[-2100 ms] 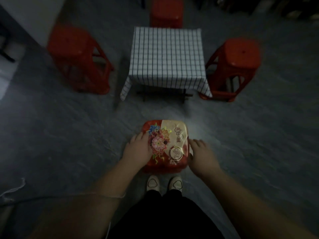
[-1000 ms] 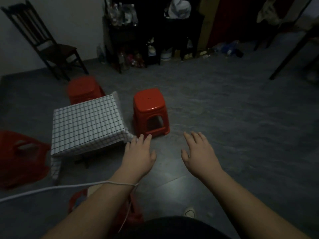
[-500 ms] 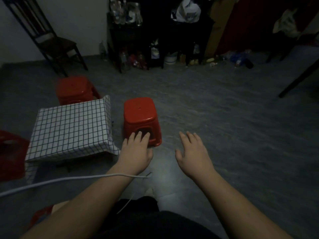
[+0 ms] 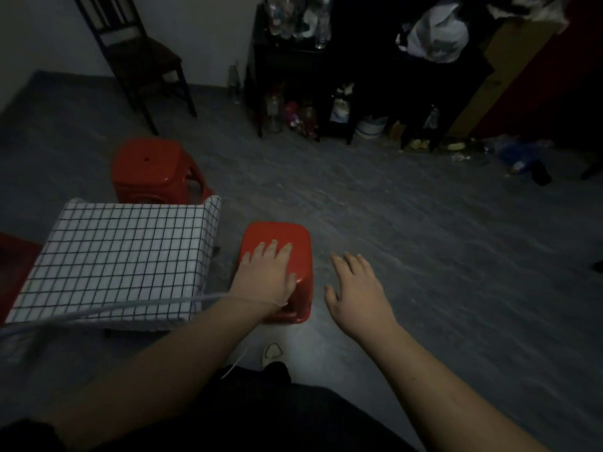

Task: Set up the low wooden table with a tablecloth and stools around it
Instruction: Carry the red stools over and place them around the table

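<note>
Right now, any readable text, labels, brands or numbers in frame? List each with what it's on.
None readable.
Bottles on the dark shelf: labels too blurred.
Jars under it: labels too blurred.
Cardboard box: dark mark, too small to read.
No text visible on the checked tablecloth or red stools.

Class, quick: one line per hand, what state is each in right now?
Left hand: open, fingers spread over the square red plastic stool's seat; contact cannot be told.
Right hand: open, holding nothing, beside that stool.

Bare forearms [image 4: 434,383], black trousers [image 4: 277,419], one pale shoe [image 4: 272,352], thin white cord [image 4: 98,309] by left hand [image 4: 266,278]
</note>
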